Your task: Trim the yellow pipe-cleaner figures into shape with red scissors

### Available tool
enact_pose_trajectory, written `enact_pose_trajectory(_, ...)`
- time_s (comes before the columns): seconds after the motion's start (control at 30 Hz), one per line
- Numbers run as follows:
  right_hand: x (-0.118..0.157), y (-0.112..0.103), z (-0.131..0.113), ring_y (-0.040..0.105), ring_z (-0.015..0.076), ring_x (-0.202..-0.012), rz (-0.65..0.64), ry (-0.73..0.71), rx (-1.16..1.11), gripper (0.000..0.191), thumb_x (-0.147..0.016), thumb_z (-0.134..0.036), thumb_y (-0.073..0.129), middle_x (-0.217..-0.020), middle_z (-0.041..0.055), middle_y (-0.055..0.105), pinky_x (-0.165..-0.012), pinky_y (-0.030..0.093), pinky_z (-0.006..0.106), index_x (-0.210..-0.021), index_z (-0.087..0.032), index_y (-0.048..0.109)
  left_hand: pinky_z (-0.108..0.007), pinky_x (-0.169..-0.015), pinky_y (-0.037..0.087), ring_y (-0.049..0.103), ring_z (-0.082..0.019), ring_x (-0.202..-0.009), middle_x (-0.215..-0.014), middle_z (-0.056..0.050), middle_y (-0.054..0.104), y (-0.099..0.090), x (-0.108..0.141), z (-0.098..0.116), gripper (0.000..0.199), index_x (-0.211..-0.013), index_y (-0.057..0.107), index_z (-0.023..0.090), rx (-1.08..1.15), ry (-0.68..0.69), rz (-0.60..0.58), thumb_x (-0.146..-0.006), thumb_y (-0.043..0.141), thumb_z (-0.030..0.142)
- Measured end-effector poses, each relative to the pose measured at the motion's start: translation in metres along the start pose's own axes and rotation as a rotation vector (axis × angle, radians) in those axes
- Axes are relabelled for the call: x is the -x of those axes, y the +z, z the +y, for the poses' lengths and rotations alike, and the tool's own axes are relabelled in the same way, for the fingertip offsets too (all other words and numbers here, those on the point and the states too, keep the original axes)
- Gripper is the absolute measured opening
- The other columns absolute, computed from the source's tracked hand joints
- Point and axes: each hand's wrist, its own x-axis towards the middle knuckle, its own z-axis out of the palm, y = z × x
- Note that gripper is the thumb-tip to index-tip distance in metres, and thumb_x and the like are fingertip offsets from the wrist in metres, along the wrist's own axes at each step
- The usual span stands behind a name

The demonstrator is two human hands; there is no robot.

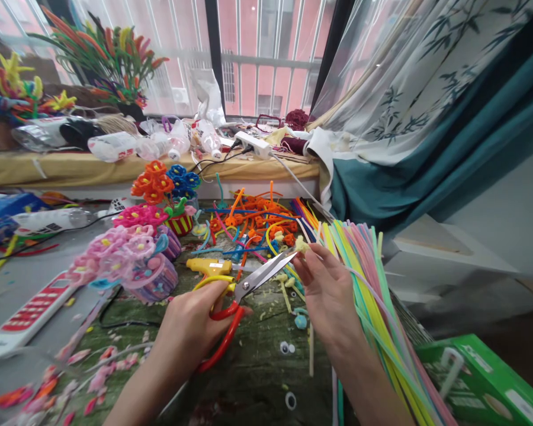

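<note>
My left hand (195,322) is closed around the red and yellow handles of a pair of scissors (262,275). The blades point up to the right, slightly parted, with their tips close to my right hand (326,290). Between the fingertips of that right hand is a small pale yellow pipe-cleaner piece (301,244), which the scissor tips touch or nearly touch; I cannot tell which. Behind the scissors lies a yellow glue gun (209,266). Pale yellow trimmings and a small blue pompom-like piece (300,321) are on the green mat (249,378) below my hands.
Pipe-cleaner flower pots (153,278) stand at left, near a white power strip (31,313). Orange pipe-cleaner pieces (266,216) are heaped behind. A long bundle of coloured pipe cleaners (368,254) runs along the right, beside a green box (484,378). Googly eyes (290,401) lie in front.
</note>
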Motion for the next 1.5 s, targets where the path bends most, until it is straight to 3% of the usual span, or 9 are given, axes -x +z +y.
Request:
enact_pose_trajectory(0.33, 0.0, 0.001, -0.002, 0.072, 0.0112, -0.075, 0.008, 0.058, -0.061, 0.017, -0.069, -0.023, 0.085, -0.081, -0.004, 0.076, -0.077, 0.06, 0.025, -0.082, -0.024, 0.075, -0.022, -0.05, 0.034, 0.052, -0.012, -0.05, -0.056, 0.002, 0.059, 0.001, 0.001, -0.004, 0.035, -0.068, 0.058, 0.019, -0.014, 0.018, -0.019, -0.09, 0.047, 0.045)
enact_pose_trajectory(0.7, 0.001, 0.003, -0.003, 0.073, 0.0092, -0.07, -0.02, 0.07, -0.098, 0.018, -0.066, -0.022, 0.088, -0.076, -0.0034, 0.078, -0.07, 0.06, 0.017, -0.081, -0.023, 0.077, -0.021, -0.05, 0.028, 0.036, -0.01, -0.049, -0.051, 0.005, 0.046, 0.002, 0.0, -0.006, 0.046, -0.058, 0.047, 0.02, 0.111, -0.082, -0.072, -0.083, 0.053, 0.058)
enact_pose_trajectory(0.9, -0.001, 0.005, -0.005, 0.076, 0.0134, -0.075, -0.009, 0.048, -0.091, 0.018, -0.064, -0.022, 0.089, -0.075, -0.0018, 0.078, -0.072, 0.061, 0.018, -0.077, -0.021, 0.076, -0.022, -0.051, 0.029, 0.037, -0.011, -0.05, -0.051, 0.006, 0.043, -0.004, -0.006, 0.003, 0.037, -0.057, 0.048, 0.021, 0.306, -0.179, -0.035, -0.073, 0.061, 0.052)
enact_pose_trajectory(1.1, -0.002, 0.004, -0.007, 0.077, 0.0136, -0.074, -0.033, 0.05, -0.082, 0.018, -0.065, -0.022, 0.088, -0.072, -0.002, 0.077, -0.07, 0.061, 0.017, -0.077, -0.021, 0.076, -0.024, -0.052, 0.033, 0.044, -0.013, -0.055, -0.065, 0.004, 0.052, -0.002, -0.003, 0.006, 0.018, -0.078, 0.056, 0.021, 0.548, -0.279, -0.081, -0.074, 0.056, 0.038)
enact_pose_trajectory(1.23, 0.0, 0.006, -0.009, 0.075, 0.0112, -0.068, -0.069, 0.095, -0.095, 0.019, -0.062, -0.022, 0.09, -0.07, -0.0018, 0.077, -0.066, 0.06, 0.014, -0.075, -0.021, 0.076, -0.025, -0.055, 0.037, 0.046, -0.014, -0.058, -0.07, 0.004, 0.053, 0.004, 0.001, 0.003, 0.029, -0.102, 0.056, 0.021, 0.724, -0.243, -0.034, -0.083, 0.052, 0.043)
enact_pose_trajectory(1.5, 0.009, 0.009, -0.007, 0.074, 0.0094, -0.064, -0.299, 0.246, -0.023, 0.014, -0.069, -0.026, 0.086, -0.067, -0.0026, 0.075, -0.059, 0.056, 0.01, -0.075, -0.021, 0.074, -0.024, -0.049, 0.033, 0.039, -0.006, -0.045, -0.072, 0.004, 0.057, 0.005, -0.006, 0.014, 0.039, -0.09, 0.055, 0.019, 1.163, -0.381, 0.003, -0.088, 0.054, 0.057)
